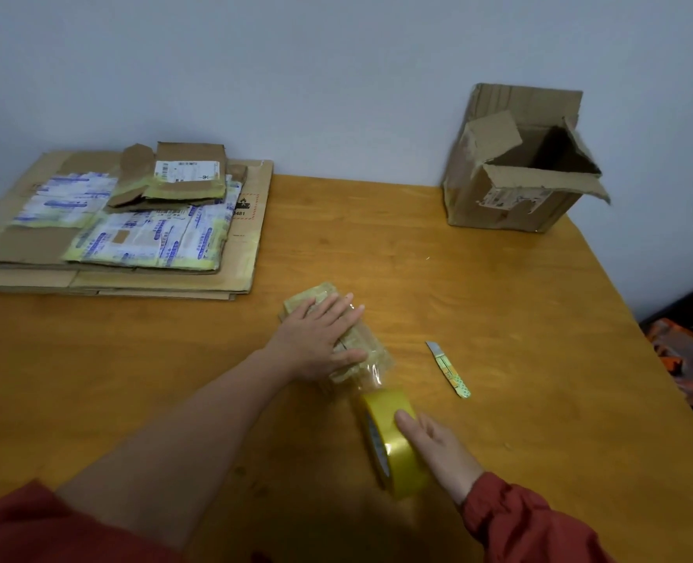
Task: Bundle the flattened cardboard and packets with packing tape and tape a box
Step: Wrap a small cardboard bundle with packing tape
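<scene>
Lower right of frame: the right hand [438, 449] lies against the round yellow roll of packing tape [393, 444], which stands on its edge on the brown wooden table [499, 298]. One finger lies straight along the roll's outer band. The thumb and remaining fingers are hidden behind the roll, so whether this hand grips it cannot be told.

A clear strip of tape [371, 379] runs from the roll up to the small brown cardboard bundle [314, 296] at frame centre. The left hand [320, 339] presses flat on this bundle, fingers straight and spread, gripping nothing.

Right of the bundle, apart from it, a small cutter with a green patterned handle [448, 369] lies on the table.

Upper left: a stack of flattened brown cardboard sheets [166, 274] carries white-and-blue printed packets [145, 237].

Upper right: an open brown cardboard box [523, 197] stands upright against the wall, flaps raised.

Right edge: a dark and orange object [682, 359], possibly a bag.
</scene>
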